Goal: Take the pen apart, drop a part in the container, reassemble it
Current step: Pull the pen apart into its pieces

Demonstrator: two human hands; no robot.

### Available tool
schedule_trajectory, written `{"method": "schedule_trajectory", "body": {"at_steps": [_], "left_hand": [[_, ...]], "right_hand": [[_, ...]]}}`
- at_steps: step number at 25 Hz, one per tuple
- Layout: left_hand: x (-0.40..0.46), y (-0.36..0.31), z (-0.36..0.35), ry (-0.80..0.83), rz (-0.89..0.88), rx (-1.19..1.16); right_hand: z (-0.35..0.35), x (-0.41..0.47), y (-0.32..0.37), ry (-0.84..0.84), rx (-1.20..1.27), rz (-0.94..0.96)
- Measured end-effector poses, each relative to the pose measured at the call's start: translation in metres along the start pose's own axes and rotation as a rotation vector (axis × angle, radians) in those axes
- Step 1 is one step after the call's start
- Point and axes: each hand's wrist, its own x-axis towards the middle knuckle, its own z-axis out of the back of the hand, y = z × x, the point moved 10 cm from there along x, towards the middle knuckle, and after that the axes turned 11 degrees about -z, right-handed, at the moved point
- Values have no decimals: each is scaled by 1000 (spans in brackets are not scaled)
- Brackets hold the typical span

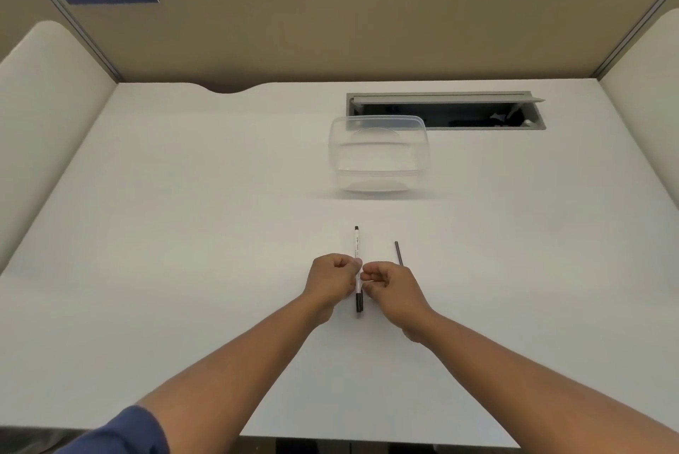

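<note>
A white pen [356,248] with a black cap at its near end lies lengthwise on the white desk, pointing away from me. My left hand [333,282] and my right hand [388,288] meet over its middle, fingers curled, pinching the barrel from either side. A thin dark grey stick [398,253], possibly a pen part, lies on the desk just right of the pen, its near end hidden behind my right hand. A clear plastic container [378,154] stands open farther back, with nothing visible inside.
An open cable hatch [446,112] is cut into the desk behind the container. Beige partition walls [330,31] enclose the desk at the back and both sides. The desk's front edge [367,440] runs under my forearms.
</note>
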Motion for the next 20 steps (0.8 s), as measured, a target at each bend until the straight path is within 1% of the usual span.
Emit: {"method": "schedule_trajectory", "body": {"at_steps": [3, 5, 7, 10, 12, 14, 16, 18, 20], "left_hand": [[-2, -10, 2, 16, -40, 3], [-3, -21, 3, 39, -99, 32], [-4, -36, 7, 48, -198, 151], [-9, -64, 12, 60, -387, 403], [-12, -80, 9, 94, -499, 539], [-17, -92, 5, 147, -584, 619], [-22, -103, 2, 194, -656, 663], [-26, -112, 0, 214, -721, 712], [-28, -119, 2, 219, -756, 753]], "right_hand": [[1, -6, 8, 43, 13, 40], [1, -10, 16, 89, 58, 49], [7, -15, 25, 95, 120, 35], [28, -20, 41, 6, 201, 0], [40, -22, 56, -23, 215, -14], [47, -25, 71, 5, 161, -29], [47, -29, 79, 70, 36, -54], [46, -33, 82, 133, -74, -80], [45, -36, 82, 168, -109, -98]]}}
